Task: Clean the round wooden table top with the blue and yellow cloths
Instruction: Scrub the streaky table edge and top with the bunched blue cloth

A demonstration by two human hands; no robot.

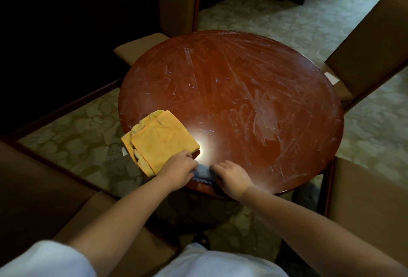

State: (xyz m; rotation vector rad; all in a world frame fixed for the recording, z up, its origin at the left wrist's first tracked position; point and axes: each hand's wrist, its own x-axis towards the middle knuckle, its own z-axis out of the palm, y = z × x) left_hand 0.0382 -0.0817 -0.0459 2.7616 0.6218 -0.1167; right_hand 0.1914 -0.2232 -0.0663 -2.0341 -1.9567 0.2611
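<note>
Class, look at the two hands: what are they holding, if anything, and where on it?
Both the left hand and right hand grip the blue cloth, one at each end.

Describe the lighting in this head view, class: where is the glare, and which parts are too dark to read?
Head view: a bright glare spot sits on the table top, beside the yellow cloth and just beyond the hands; streaks on the wood catch the light; the upper left of the room is near black; the wide lens bends the edges.
</note>
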